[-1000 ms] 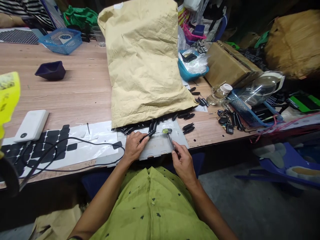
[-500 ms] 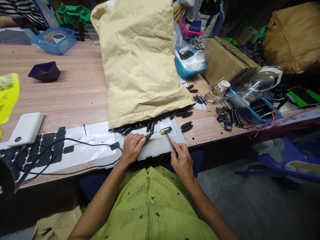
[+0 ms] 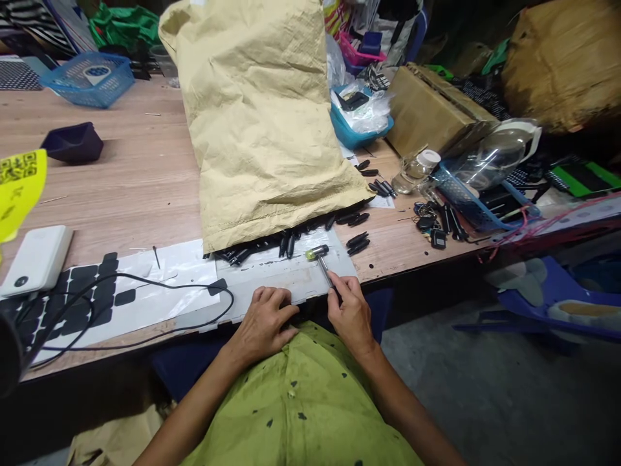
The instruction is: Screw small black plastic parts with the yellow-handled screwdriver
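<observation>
My right hand (image 3: 352, 312) is closed round the thin handle of a small hammer (image 3: 317, 254). Its yellow and silver head rests on a grey plate (image 3: 272, 275) at the table's front edge. My left hand (image 3: 264, 321) lies at that plate's near edge with its fingers curled. Whatever it may hold is hidden. Several small black parts (image 3: 291, 243) spill from under a big brown paper sack (image 3: 262, 116) just beyond the plate. More black parts (image 3: 358, 242) lie to the right of the hammer head.
To the left lie a white power bank (image 3: 36, 259), a black cable (image 3: 145, 283) and a sheet of black squares (image 3: 87, 299). A dark tray (image 3: 72, 142) and blue basket (image 3: 87, 77) sit farther back. A cardboard box (image 3: 431, 116), bottle (image 3: 417, 171) and clutter fill the right.
My left hand has drawn back from the black parts by the sack to the near edge of the plate. The black piece it held no longer shows. The hammer has barely moved.
</observation>
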Demonstrator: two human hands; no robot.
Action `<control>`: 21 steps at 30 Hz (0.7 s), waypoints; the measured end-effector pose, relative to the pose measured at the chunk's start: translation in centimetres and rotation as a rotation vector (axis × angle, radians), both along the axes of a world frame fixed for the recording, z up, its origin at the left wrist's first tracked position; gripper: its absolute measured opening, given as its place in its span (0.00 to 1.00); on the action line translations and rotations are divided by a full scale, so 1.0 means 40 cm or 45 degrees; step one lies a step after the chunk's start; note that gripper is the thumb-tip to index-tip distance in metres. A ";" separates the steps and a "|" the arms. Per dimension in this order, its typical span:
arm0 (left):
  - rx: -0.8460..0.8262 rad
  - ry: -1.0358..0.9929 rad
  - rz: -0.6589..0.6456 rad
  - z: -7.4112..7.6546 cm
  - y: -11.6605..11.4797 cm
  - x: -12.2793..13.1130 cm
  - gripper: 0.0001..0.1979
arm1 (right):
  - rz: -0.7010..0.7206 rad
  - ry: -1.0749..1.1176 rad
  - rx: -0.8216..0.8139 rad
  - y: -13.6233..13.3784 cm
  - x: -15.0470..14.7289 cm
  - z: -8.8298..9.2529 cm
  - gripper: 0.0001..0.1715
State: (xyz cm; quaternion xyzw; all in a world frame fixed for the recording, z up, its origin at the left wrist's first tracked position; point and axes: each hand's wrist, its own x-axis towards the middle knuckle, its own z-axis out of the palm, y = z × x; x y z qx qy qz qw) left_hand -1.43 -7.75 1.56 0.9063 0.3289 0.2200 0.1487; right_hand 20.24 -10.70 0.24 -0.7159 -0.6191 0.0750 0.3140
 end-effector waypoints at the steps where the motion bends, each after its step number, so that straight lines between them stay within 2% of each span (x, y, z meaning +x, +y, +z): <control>1: -0.008 -0.032 0.053 0.001 0.005 0.005 0.09 | 0.001 0.001 0.004 0.000 -0.001 -0.001 0.24; 6: -0.002 -0.152 0.537 0.000 0.087 0.052 0.10 | -0.006 -0.004 0.024 0.004 -0.004 -0.007 0.24; 10: 0.014 -0.028 0.801 0.003 0.181 0.107 0.10 | 0.003 0.002 0.037 0.007 -0.007 -0.011 0.25; 14: -0.006 0.146 0.897 0.017 0.225 0.142 0.09 | -0.003 0.010 0.035 0.008 -0.010 -0.013 0.24; 17: -0.044 0.223 0.931 0.026 0.223 0.146 0.07 | -0.003 0.014 0.033 0.009 -0.012 -0.014 0.24; 21: -0.124 0.259 0.936 0.031 0.208 0.121 0.08 | 0.004 0.008 0.043 0.011 -0.013 -0.015 0.25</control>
